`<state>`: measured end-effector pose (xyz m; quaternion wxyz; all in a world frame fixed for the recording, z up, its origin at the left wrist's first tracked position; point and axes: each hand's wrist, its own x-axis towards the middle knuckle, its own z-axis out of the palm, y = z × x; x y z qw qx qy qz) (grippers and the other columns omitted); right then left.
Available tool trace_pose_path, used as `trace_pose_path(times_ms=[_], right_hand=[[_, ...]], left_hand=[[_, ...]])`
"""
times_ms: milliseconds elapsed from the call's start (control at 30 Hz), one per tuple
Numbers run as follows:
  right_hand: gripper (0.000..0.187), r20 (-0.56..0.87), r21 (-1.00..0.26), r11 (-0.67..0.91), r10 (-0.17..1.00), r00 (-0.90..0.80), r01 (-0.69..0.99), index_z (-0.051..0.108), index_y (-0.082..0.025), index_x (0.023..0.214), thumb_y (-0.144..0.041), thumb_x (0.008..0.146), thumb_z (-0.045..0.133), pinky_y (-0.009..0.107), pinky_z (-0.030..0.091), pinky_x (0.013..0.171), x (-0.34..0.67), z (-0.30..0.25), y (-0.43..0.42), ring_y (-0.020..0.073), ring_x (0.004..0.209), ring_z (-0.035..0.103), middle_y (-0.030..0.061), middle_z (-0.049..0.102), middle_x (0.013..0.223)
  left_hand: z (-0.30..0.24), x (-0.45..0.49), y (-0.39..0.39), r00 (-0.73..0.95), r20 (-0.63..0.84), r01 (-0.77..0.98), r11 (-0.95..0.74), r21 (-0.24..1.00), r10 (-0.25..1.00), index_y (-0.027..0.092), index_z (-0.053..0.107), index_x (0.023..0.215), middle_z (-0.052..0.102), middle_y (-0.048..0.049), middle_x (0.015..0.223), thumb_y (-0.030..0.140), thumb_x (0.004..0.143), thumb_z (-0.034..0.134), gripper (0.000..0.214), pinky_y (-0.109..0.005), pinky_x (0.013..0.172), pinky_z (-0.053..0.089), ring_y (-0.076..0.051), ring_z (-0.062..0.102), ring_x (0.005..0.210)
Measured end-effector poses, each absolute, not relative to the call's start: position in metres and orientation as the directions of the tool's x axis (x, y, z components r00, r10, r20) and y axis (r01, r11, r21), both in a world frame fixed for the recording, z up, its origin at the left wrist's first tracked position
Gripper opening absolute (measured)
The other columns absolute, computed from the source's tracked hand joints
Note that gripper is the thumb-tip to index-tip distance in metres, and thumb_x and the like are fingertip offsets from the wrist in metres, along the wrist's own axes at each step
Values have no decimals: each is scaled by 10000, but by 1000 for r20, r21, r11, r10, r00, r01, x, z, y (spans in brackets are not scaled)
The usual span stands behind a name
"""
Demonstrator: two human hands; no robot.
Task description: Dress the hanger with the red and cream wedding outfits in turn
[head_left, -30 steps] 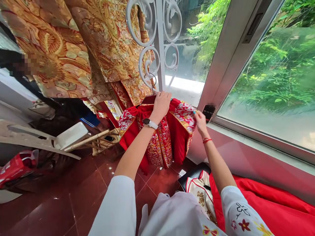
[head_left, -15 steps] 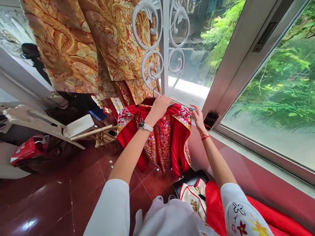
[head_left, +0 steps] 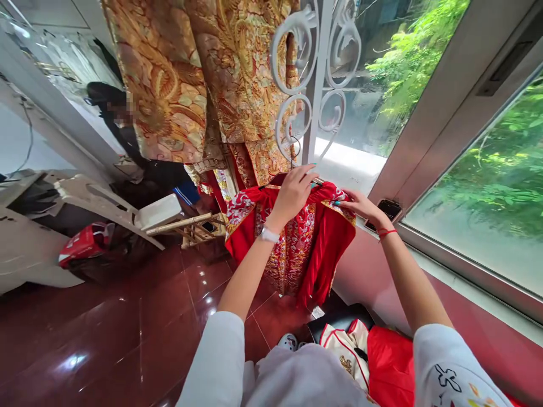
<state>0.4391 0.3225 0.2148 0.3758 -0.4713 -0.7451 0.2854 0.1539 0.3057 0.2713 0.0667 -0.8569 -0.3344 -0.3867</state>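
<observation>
A red embroidered jacket (head_left: 292, 249) with silver and gold patterning hangs on a dark clothes hanger (head_left: 275, 180) in front of me. My left hand (head_left: 296, 189) is closed over the top of the hanger at the collar, its fingers curled around the far side and partly hidden. At the jacket's right shoulder, my right hand (head_left: 358, 204) pinches the fabric, thumb along the gold-trimmed edge. Red tassel-like cloth falls down the jacket's right side.
Gold embroidered garments (head_left: 169, 85) hang at the back left beside a white scrolled metal grille (head_left: 314, 85). A phone (head_left: 388, 210) lies on the windowsill. Cream and red clothes (head_left: 348, 350) lie on a black seat. A bamboo rack (head_left: 199, 229) and white chair (head_left: 159, 212) stand left. A person (head_left: 110, 113) is behind.
My view has turned left, so the scene sits further right. My right hand has moved in from beside the shoulder and now grips the jacket there. My left hand stays on the hanger.
</observation>
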Motion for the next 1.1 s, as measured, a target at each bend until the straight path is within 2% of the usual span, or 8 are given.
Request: trace_pose_path(times_ms=[133, 267, 400, 600, 733, 867, 1000, 1100], right_hand=[[496, 404, -613, 486, 870, -282, 623, 649, -214, 1282, -379, 815, 671, 536, 502, 978, 431, 220, 315, 340, 1086, 645, 118, 707, 1206], [777, 572, -408, 604, 754, -324, 685, 435, -237, 1522, -390, 821, 731, 523, 465, 1047, 376, 240, 316, 343, 1217, 602, 150, 618, 1386], [474, 649, -337, 521, 732, -207, 784, 551, -259, 1428, -363, 966, 554, 496, 506, 951, 322, 253, 332, 313, 1044, 685, 113, 727, 1218], [401, 605, -356, 522, 761, -235, 775, 649, -246, 1324, -296, 992, 429, 402, 537, 860, 331, 259, 349, 283, 1012, 705, 85, 750, 1171], [395, 565, -404, 520, 789, -241, 753, 649, -240, 1311, -327, 977, 457, 416, 538, 833, 337, 261, 353, 268, 930, 694, 91, 751, 1130], [387, 549, -440, 524, 799, -244, 729, 646, -247, 1297, -362, 965, 484, 434, 527, 845, 335, 259, 359, 265, 926, 674, 88, 740, 1144], [393, 550, -471, 541, 798, -247, 697, 644, -241, 1299, -364, 962, 481, 432, 526, 839, 337, 257, 363, 257, 905, 665, 89, 734, 1129], [392, 540, -496, 533, 808, -238, 686, 639, -247, 1307, -351, 964, 481, 435, 528, 833, 337, 256, 362, 252, 877, 657, 83, 738, 1053]], left_hand=[[230, 46, 291, -18, 806, 759, -517, 397, 592, 245, 457, 1349, 541, -128, 1407, 188, 922, 574, 447, -514, 1182, 357, -276, 474, 1367], [188, -21, 314, 73, 639, 733, -476, 487, 766, 209, 330, 1483, 471, -189, 1502, 260, 763, 793, 857, -493, 1163, 402, -314, 475, 1397], [174, -14, 333, 138, 521, 683, -462, 566, 843, 234, 345, 1510, 547, -155, 1463, 226, 875, 679, 718, -447, 1118, 456, -275, 568, 1320], [197, -22, 328, 231, 415, 853, -388, 348, 880, 185, 478, 1438, 650, -179, 1287, 234, 947, 568, 502, -478, 1028, 496, -336, 637, 1183], [185, -19, 306, 114, 601, 898, -340, 278, 791, 167, 518, 1384, 583, -212, 1323, 319, 849, 712, 589, -551, 1079, 428, -402, 530, 1290], [126, 30, 282, -73, 698, 715, -450, 535, 713, 170, 549, 1289, 583, -185, 1295, 281, 880, 642, 434, -485, 1100, 429, -305, 549, 1269], [86, 66, 292, -111, 407, 322, -355, 878, 907, 177, 597, 1204, 663, -147, 1224, 374, 872, 648, 389, -399, 989, 508, -256, 637, 1134], [79, 57, 301, -75, 308, 185, -290, 939, 948, 165, 661, 1015, 725, -97, 1011, 429, 884, 613, 299, -351, 890, 527, -225, 670, 949]])
